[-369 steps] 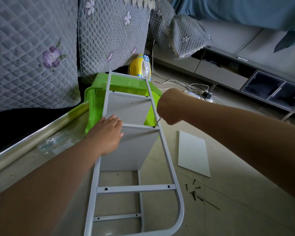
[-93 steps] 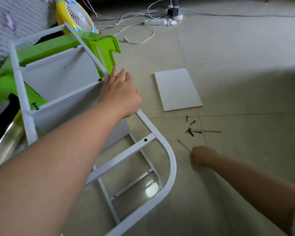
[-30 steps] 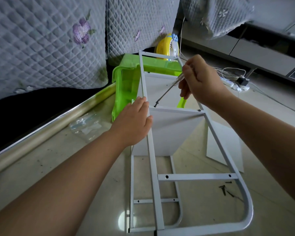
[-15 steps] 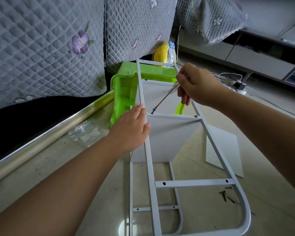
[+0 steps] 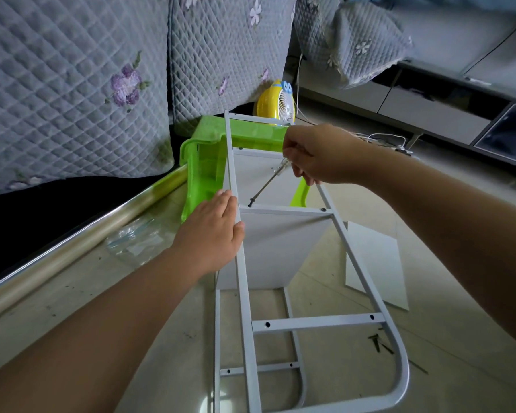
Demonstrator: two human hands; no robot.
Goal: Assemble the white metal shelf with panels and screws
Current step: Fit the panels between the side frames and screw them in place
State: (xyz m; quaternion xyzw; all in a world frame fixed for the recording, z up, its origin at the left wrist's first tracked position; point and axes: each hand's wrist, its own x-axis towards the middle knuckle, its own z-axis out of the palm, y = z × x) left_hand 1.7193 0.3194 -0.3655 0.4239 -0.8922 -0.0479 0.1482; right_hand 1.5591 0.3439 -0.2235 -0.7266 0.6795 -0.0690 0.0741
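The white metal shelf frame (image 5: pixel 316 323) lies on its side on the floor, its far end propped on a green plastic stool (image 5: pixel 209 162). A white panel (image 5: pixel 274 248) sits fixed between the frame's sides. My left hand (image 5: pixel 212 234) presses flat against the frame's left rail and the panel's edge. My right hand (image 5: pixel 319 156) grips a thin screwdriver (image 5: pixel 268 183) whose tip meets a dark screw (image 5: pixel 250 203) at the left end of a crossbar. A second screw head (image 5: pixel 323 209) shows at the crossbar's right end.
A loose white panel (image 5: pixel 376 263) lies on the floor at right, with several dark screws (image 5: pixel 377 342) nearer me. A yellow desk fan (image 5: pixel 276 102) and white cables stand behind the stool. A quilted grey sofa fills the left; a clear plastic bag (image 5: pixel 137 239) lies by it.
My right hand brought the screwdriver down and left, setting its tip on the screw at the crossbar's left end. My left hand has stayed on the left rail.
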